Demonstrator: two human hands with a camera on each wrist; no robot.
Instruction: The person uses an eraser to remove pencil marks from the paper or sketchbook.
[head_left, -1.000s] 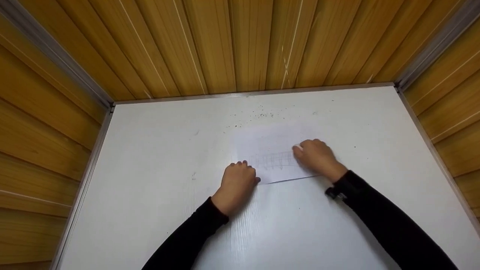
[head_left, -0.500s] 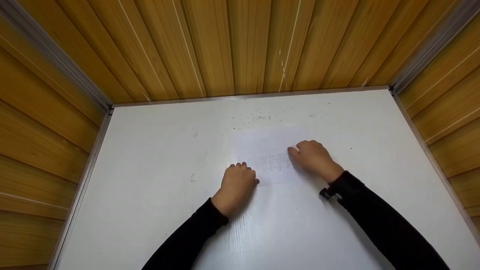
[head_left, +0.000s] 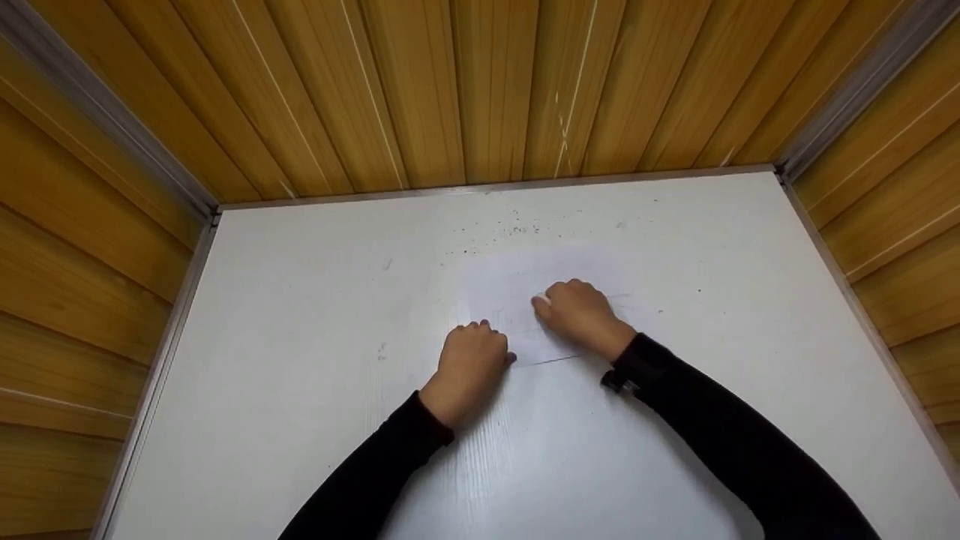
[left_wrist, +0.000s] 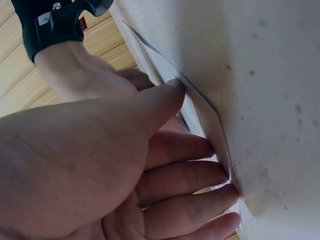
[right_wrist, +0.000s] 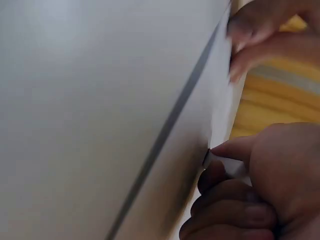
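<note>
Step in hand, likely: rubbing out pencil marks on paper sheet [head_left: 517, 315], lying mid-table [head_left: 300, 300].
Nearest, approx. 7 o'clock of sheet: left hand [head_left: 471, 364] pressing down sheet's corner, fingers curled, fingertips [left_wrist: 220, 172] pinning edge.
Farther, approx. 2 o'clock of left hand: right hand [head_left: 577, 311] pinching white eraser [head_left: 541, 299], knuckles up, pressing onto sheet.
Next move, prob.: needing short strokes w/ firm hold-down, else creasing.
Far edge: dark crumbs [head_left: 517, 229].

Left hand [left_wrist: 100, 165] fills view, fingertips [left_wrist: 220, 175] and thumb pressed against paper sheet [left_wrist: 200, 107] edge on white table [left_wrist: 270, 100]. Right hand [left_wrist: 85, 75] with black sleeve [left_wrist: 47, 22] just behind.
</note>
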